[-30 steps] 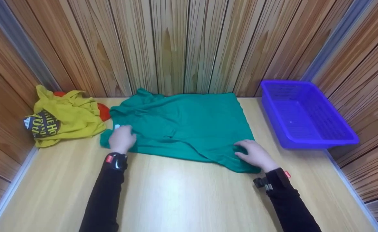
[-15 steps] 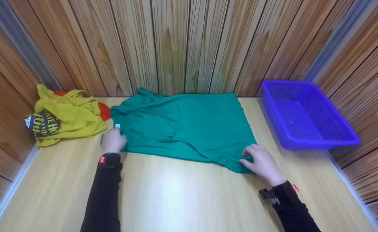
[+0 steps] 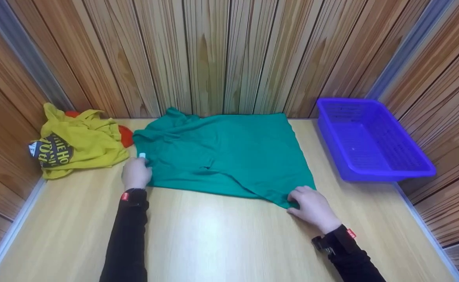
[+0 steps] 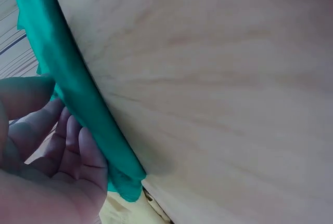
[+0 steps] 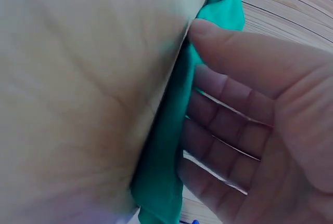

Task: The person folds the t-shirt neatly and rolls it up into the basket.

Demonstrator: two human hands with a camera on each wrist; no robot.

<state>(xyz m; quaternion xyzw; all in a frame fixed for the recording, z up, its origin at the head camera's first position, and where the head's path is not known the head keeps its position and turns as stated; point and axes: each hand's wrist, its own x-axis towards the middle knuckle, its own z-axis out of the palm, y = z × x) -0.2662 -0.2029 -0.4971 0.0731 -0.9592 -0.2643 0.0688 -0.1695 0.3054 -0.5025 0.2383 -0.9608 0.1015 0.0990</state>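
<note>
A green shirt [image 3: 229, 152] lies folded over and nearly flat against the back wall, with wrinkles toward its left end. My left hand [image 3: 136, 172] pinches the near left corner, beside a small white label [image 3: 142, 155]. In the left wrist view, the thumb and forefinger [image 4: 31, 96] meet at the shirt's folded edge [image 4: 78, 83]. At the near right corner, my right hand [image 3: 311, 205] pinches the cloth. From the right wrist, the thumb [image 5: 213, 39] is seen at the front edge, with the curled fingers against the green fabric [image 5: 164, 135].
A crumpled yellow shirt [image 3: 92, 143] with dark printing lies at the left, over something red [image 3: 126, 136]. To the right stands a purple plastic basket [image 3: 389, 172]. Wood-patterned walls [image 3: 206, 58] enclose the pale tabletop [image 3: 209, 239] at the back and sides.
My left hand has shifted left to the shirt's near corner. The right hand has moved right and nearer, closing its fingers on the other corner. The shirt has barely moved.
</note>
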